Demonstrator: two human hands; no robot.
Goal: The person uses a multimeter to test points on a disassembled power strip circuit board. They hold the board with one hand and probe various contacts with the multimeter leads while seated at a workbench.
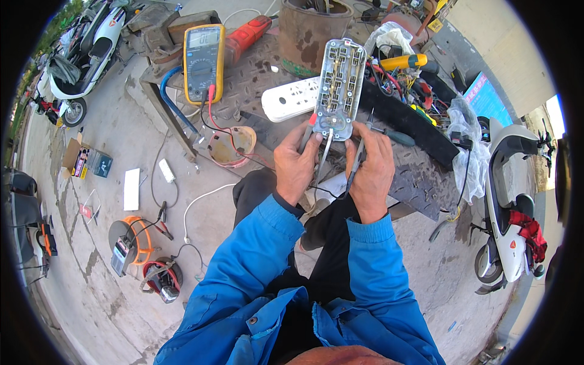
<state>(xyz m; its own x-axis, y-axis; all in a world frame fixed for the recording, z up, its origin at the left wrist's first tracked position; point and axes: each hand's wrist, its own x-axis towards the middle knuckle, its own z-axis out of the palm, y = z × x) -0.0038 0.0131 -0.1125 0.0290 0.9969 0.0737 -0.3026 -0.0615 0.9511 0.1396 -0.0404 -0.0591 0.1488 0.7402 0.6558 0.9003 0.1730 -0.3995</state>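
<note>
An opened power strip (340, 79) stands between my hands, its metal contact strips and screw posts showing and a white cord (328, 146) leaving its near end. My left hand (296, 161) is closed around a red test probe (311, 120) and touches the strip's lower left corner. My right hand (372, 170) is closed around a black test probe (357, 159), its thin tip pointing up beside the strip's right edge. A yellow multimeter (204, 67) sits to the left, with red and black leads plugged in. A white socket cover (291, 100) lies just left of the strip.
A rusty metal bucket (313, 36), a red power tool (248, 38) and a vise (155, 30) are at the back. A dark tray (407, 125) of wires and tools lies right. A teal-handled screwdriver (398, 137) rests nearby. Scooters (511, 207) stand at the sides.
</note>
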